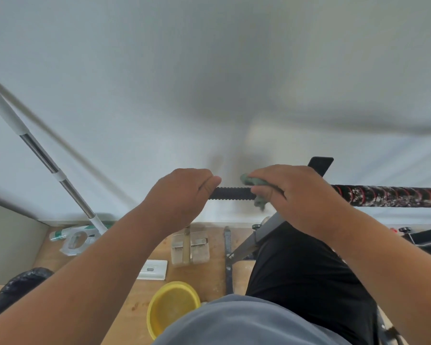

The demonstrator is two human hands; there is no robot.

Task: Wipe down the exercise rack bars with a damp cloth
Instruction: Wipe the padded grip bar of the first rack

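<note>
The right grip pinches a green cloth against the black rack bar; the left grip, just beside it, curls round the same bar's end.

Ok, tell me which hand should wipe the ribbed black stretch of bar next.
Right. The right hand already grips the green cloth against the bar, beside that stretch; the left hand only holds the bar's end.

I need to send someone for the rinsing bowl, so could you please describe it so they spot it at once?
Look down at the wooden floor below the rack bar that both hands hold. The yellow bowl sits nearest the person's body, the only round, bright yellow thing there.
</note>
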